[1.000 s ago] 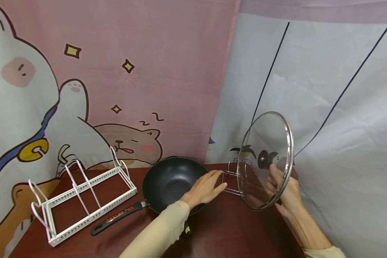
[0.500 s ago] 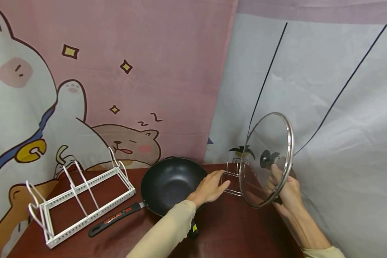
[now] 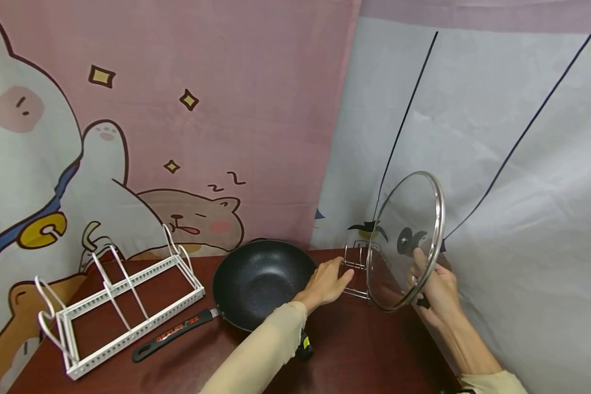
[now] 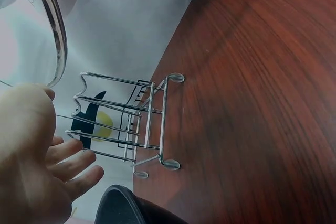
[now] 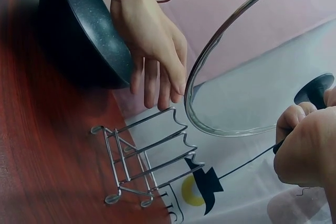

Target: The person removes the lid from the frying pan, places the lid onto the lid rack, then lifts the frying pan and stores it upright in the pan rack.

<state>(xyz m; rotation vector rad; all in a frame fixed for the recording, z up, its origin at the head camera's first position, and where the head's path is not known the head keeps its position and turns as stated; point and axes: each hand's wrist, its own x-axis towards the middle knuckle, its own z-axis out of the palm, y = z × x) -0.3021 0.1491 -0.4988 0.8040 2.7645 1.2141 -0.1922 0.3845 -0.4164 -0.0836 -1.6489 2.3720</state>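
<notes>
My right hand (image 3: 439,293) grips the black knob (image 3: 405,241) of a round glass lid (image 3: 394,213), which stands nearly on edge in the air, its steel rim above a small metal wire rack (image 3: 357,295). My left hand (image 3: 325,284) reaches past the right side of a black wok (image 3: 261,279) to that rack. In the right wrist view the left hand (image 5: 149,40) has straight fingers beside the rack's top; whether they touch it I cannot tell. The rack (image 4: 152,114) stands on the table with its wavy wire loops upward, apart from the lid's rim (image 4: 59,40).
A white rectangular rack (image 3: 138,328) with upright loops stands on the left of the dark red table (image 3: 364,350). The wok's long black handle (image 3: 172,335) points toward the front left. Printed curtains (image 3: 261,109) hang close behind and on the right.
The head view has turned slightly right. My left hand has shifted a little to the right near the wire rack. The lid's lower edge is slightly higher, and my right hand still holds it.
</notes>
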